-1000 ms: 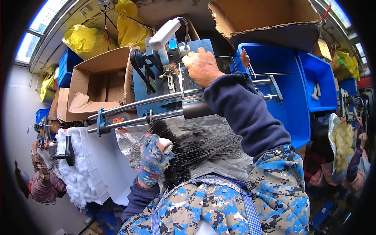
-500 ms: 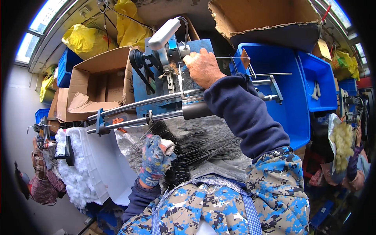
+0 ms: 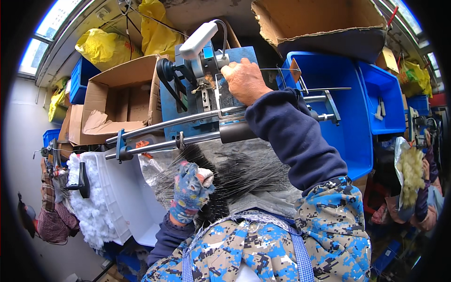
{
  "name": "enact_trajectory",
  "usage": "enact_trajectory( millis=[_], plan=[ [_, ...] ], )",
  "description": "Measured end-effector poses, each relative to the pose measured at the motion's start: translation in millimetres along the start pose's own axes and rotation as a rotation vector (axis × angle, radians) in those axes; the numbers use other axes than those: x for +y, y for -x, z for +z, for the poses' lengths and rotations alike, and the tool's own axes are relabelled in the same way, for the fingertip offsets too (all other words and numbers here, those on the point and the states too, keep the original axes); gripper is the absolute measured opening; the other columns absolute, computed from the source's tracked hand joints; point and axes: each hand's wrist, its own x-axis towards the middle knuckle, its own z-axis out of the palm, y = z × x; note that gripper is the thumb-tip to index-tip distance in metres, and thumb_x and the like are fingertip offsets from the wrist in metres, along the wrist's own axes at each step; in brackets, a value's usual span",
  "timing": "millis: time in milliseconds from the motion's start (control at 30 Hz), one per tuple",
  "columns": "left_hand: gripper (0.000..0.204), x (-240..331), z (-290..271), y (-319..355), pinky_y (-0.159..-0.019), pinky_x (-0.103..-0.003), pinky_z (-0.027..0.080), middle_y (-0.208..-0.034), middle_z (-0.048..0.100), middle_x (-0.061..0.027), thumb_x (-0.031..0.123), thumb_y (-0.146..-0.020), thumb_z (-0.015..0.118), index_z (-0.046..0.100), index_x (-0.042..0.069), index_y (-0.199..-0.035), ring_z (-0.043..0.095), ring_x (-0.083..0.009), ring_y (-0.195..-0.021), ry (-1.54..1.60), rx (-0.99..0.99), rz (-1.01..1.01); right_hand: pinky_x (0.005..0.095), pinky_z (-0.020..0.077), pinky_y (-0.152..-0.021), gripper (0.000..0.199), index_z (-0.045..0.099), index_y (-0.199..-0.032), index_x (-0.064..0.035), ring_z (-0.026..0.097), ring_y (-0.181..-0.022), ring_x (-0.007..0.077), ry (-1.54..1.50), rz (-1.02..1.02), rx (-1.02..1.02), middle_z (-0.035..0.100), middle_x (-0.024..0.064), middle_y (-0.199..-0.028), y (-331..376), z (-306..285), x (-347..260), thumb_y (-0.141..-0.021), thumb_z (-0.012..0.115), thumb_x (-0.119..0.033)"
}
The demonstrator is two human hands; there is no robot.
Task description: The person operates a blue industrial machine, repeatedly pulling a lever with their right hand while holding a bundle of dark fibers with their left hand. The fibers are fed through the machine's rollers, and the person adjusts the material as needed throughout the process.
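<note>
My right hand [image 3: 244, 81] reaches up to the blue machine [image 3: 178, 101], with its fingers closed on a thin wire [image 3: 277, 70] that runs off to the right. My left hand [image 3: 190, 190], in a blue patterned glove, grips a bundle of thin wires [image 3: 249, 176] that fans out across my lap. Two steel rails [image 3: 159, 126] cross in front of the machine, just above the bundle. A white handle [image 3: 199, 37] sticks up from the machine's top.
An open cardboard box [image 3: 122, 101] sits left of the machine, and blue bins [image 3: 343, 89] stand to its right. A white tray [image 3: 117, 197] with white fluff lies at the lower left. Another person [image 3: 423, 188] at the right edge holds a pale fibre bundle.
</note>
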Motion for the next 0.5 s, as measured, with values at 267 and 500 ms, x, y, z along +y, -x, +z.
enact_trajectory(
  millis=[267, 500],
  plan=[
    [0.02, 1, -1, -1, -0.063, -0.039, 0.043, -0.074, 0.059, -0.0066, 0.003, -0.066, 0.068, 0.062, 0.009, -0.084, 0.056, -0.0284, -0.066, 0.008, -0.031, -0.033, 0.0424, 0.0455, -0.071, 0.014, 0.062, -0.082, -0.0059, 0.057, -0.081, 0.0331, -0.143, -0.035, -0.022, 0.063, 0.0112, -0.083, -7, 7, 5, -0.076, 0.05, -0.008],
    [0.02, 8, 0, 0, -0.068, -0.04, 0.042, -0.077, 0.06, -0.005, 0.004, -0.066, 0.069, 0.063, 0.009, -0.084, 0.057, -0.0273, -0.071, -0.04, -0.021, -0.037, 0.0444, 0.0408, -0.074, 0.015, 0.065, -0.082, -0.0067, 0.057, -0.085, 0.0317, -0.117, 0.111, -0.063, 0.064, 0.0119, -0.084, -8, 0, 4, -0.076, 0.051, -0.009]
  ],
)
